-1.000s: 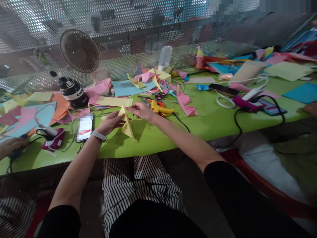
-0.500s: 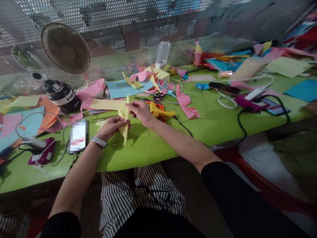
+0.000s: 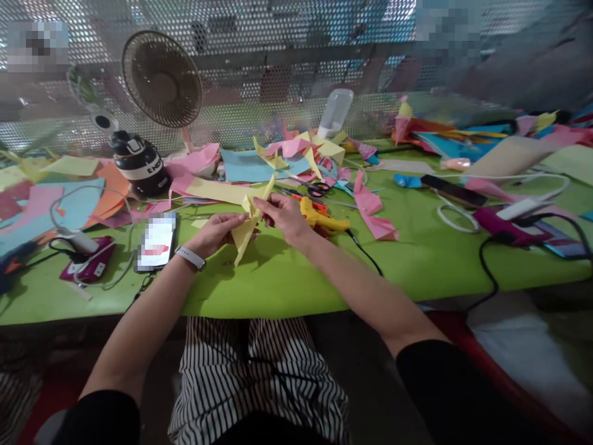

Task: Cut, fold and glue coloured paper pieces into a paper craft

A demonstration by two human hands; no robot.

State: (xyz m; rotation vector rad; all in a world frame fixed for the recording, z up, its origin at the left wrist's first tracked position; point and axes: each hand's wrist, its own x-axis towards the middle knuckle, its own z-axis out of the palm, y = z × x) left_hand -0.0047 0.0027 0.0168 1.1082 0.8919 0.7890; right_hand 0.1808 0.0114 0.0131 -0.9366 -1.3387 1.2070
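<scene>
A folded piece of yellow paper point(image 3: 244, 238) is held between both hands above the green table point(image 3: 278, 284). My left hand point(image 3: 220, 232) pinches its left side, thumb on top. From the right, my right hand point(image 3: 285, 216) grips the upper part between thumb and fingers. The paper looks pleated or twisted, with one corner pointing up and another hanging down; its exact folds are too small to make out. Just beyond my right hand lies a yellow glue gun point(image 3: 322, 216) with a black cord. Scissors point(image 3: 317, 188) rest behind it.
A phone point(image 3: 157, 242) and a purple power strip point(image 3: 90, 259) lie at left. Behind stand a black bottle point(image 3: 139, 164), a fan point(image 3: 162, 80) and a clear bottle point(image 3: 336, 112). Coloured paper covers the back. Another purple power strip point(image 3: 507, 227) with cables sits at right.
The yellow paper has turned from nearly upright to a slant, its top leaning right. My right hand has shifted its grip slightly. The whole view has swung a little to the left.
</scene>
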